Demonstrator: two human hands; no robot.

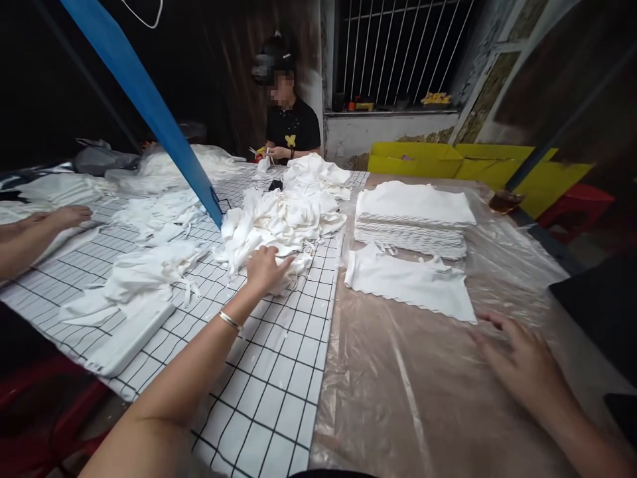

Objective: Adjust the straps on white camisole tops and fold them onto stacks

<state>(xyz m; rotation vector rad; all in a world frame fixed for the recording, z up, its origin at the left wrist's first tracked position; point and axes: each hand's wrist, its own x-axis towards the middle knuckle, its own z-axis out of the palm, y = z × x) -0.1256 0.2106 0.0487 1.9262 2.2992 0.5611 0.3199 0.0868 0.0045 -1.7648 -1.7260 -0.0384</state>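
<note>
Now left fingers [279, 269] on white cloth heap [279, 222], right hand [522, 362] apart

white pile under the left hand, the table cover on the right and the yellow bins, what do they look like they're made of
White pile under the left hand: soft fabric, matte, seemingly cotton; it crumples and trails thin straps. Table cover near the right hand: thin clear plastic film, glossy, wrinkled, with glare streaks. Yellow bins: probably rigid plastic, with smooth, evenly coloured walls.

Bare plastic sheet [398, 392] lies open near right; the loose white heap [279, 222] and folded stack [413, 219] block farther reach.
</note>
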